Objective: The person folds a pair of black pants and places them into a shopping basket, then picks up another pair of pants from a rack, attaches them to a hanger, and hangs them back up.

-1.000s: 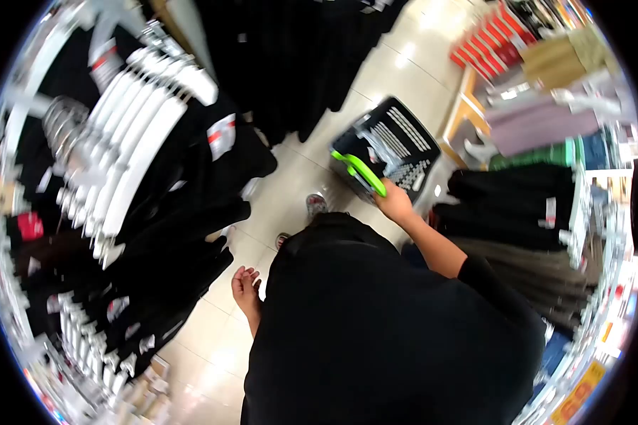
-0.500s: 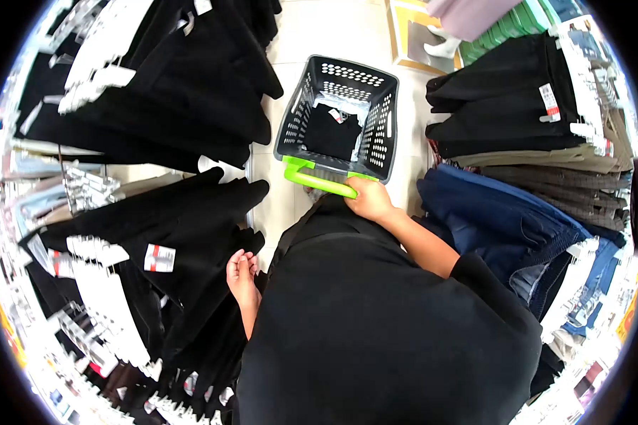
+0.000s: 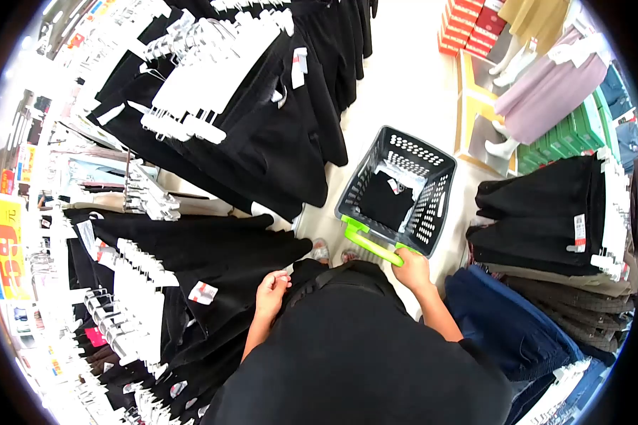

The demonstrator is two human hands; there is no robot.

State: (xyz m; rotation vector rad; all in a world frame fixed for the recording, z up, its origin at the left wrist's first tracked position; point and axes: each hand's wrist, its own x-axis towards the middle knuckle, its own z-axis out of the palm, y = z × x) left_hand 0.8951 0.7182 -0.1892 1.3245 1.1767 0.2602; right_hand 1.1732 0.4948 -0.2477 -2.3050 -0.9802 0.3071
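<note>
My right hand (image 3: pixel 412 269) is wrapped round the end of a green handle (image 3: pixel 370 244) on a dark grey perforated basket (image 3: pixel 432 205). Folded black cloth (image 3: pixel 386 204) with a white and red tag lies in the basket, beside some clear plastic. My left hand (image 3: pixel 271 292) is in front of my body with its fingers curled in; nothing shows in it. Black garments with a tag (image 3: pixel 203 292) hang just to its left.
Racks of black garments (image 3: pixel 262 156) line the left side. Black trousers (image 3: pixel 539 212) and blue jeans (image 3: pixel 510 322) hang at the right. Mannequin legs and a lilac skirt (image 3: pixel 546 99) stand on a platform at the upper right, near red boxes (image 3: pixel 468 28).
The view has shifted, so the basket and my right hand appear lower and further right. More of the mannequins and a price sign have come into view. My right hand still holds the handle.
</note>
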